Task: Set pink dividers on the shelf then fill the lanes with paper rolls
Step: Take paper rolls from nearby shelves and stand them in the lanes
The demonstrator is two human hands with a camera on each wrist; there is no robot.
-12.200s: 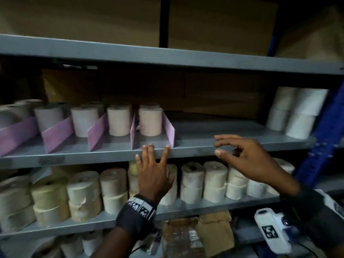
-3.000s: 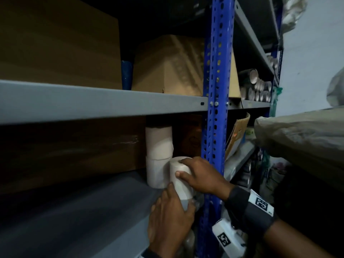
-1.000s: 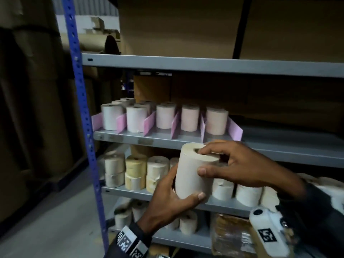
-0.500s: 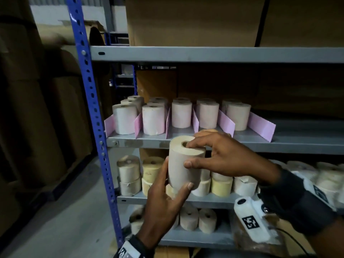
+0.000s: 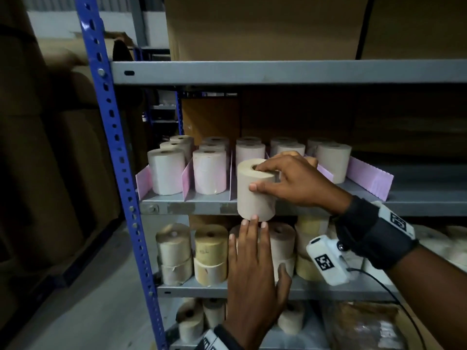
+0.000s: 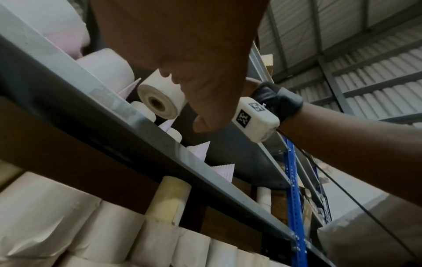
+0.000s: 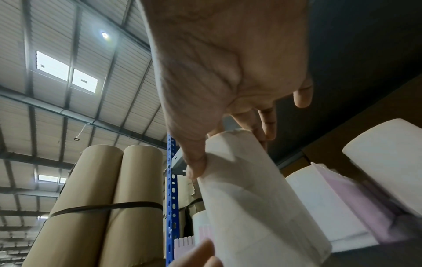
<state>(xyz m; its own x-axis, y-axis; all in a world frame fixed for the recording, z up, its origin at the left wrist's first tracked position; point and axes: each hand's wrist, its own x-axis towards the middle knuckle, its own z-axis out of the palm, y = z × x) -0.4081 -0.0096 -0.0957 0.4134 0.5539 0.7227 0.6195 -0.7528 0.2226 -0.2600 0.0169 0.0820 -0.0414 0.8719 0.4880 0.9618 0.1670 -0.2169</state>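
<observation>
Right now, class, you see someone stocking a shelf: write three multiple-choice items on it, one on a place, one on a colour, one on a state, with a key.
1. Where is the held paper roll?
A. at the divider shelf's front edge
B. on the floor
C. on the top shelf

2. What colour are the dividers?
A. green
B. pink
C. black

3. How is the right hand?
A. flat on the shelf
B. hanging idle
C. gripping the roll

Key: A, it overlaps that edge; B, pink strips between lanes; C, thumb on its side, fingers over its top, while the left hand's fingertips touch its base.
</observation>
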